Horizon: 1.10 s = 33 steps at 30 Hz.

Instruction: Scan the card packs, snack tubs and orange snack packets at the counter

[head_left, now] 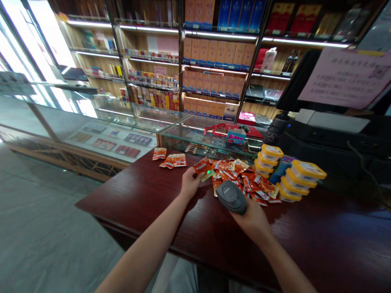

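Observation:
My left hand (191, 182) pinches an orange snack packet (203, 165) by its edge, just above the dark red wooden counter. A small green light spot shows on the packet's lower part. In my right hand (255, 217) is a dark grey barcode scanner (231, 196), its head pointed forward and to the left. My fingers around its handle are mostly hidden. Beyond the scanner lies a loose pile of orange snack packets (231, 176). Several more packets (173, 160) lie apart, to the left of my left hand.
Stacks of yellow-lidded plastic tubs (301, 179) stand right of the pile. Behind the counter (137, 199) are a glass display case (174, 122) and lit shelves of boxes. A monitor with a pink paper sheet (345, 79) stands at the right.

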{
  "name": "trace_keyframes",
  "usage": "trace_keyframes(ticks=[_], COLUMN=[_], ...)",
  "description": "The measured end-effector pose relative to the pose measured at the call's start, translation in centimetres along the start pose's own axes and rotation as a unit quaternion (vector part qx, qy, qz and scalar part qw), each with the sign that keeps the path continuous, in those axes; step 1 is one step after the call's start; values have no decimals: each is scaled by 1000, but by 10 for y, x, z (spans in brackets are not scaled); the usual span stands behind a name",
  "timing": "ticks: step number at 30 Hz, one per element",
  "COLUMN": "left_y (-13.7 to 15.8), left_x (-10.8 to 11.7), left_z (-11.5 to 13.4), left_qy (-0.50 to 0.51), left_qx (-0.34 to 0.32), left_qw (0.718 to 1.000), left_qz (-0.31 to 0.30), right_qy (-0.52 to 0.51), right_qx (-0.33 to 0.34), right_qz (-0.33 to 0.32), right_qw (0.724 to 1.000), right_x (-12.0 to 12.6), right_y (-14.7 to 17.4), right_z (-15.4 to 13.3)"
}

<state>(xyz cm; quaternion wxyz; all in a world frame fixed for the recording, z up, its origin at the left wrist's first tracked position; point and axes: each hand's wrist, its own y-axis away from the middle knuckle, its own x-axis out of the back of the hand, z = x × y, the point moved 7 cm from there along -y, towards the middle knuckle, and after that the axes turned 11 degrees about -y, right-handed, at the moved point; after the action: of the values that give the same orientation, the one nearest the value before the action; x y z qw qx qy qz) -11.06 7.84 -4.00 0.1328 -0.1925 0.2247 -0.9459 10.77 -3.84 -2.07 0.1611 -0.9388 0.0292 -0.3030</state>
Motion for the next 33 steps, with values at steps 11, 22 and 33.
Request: trace_keyframes(ticks=[11, 22, 33], left_y=[2, -8, -40], left_x=[1, -4, -77], left_z=[13, -11, 47], left_qy=[36, -25, 49], left_qx=[-47, 5, 86], left_qw=[998, 1000, 985], left_qz=[-12, -12, -141], right_qy=[24, 195, 171], right_qx=[18, 107, 148], right_qz=[31, 67, 97], right_qw=[999, 973, 969], right_x=[6, 27, 26], right_y=[2, 36, 42], right_z=[-2, 16, 27])
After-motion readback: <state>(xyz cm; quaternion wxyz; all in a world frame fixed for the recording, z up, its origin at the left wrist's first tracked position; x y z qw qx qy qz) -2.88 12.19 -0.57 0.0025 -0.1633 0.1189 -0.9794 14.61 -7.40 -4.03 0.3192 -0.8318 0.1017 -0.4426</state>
